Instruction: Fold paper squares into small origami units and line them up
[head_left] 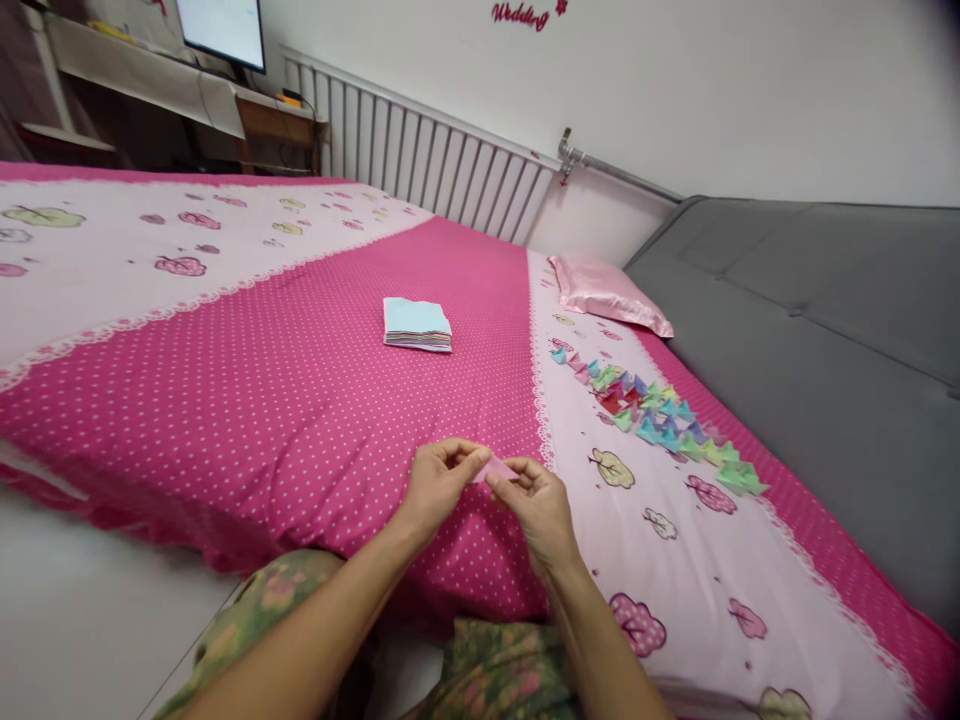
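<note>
Left hand (pixel 442 482): bare, thumb and fingers close together, pinching the left end of a small pink paper piece (pixel 493 468).
Right hand (pixel 541 502): bare, fingers curled, pinching the right end of the same paper.
Pink paper: between the two hands, over the near part of a bright pink bed cover with white dots (pixel 247 375).
Paper pile: a neat stack of thin paper sheets, light blue on top (pixel 417 318), lying on the dotted part, well past the hands.
Folded bits: many small, pointy, folded paper shapes in lots of colours (pixel 654 432), bunched in a slanting band to the right.
Pillow: shiny, pale pink cloth (pixel 609 294), near the grey padded headboard (pixel 817 300).
</note>
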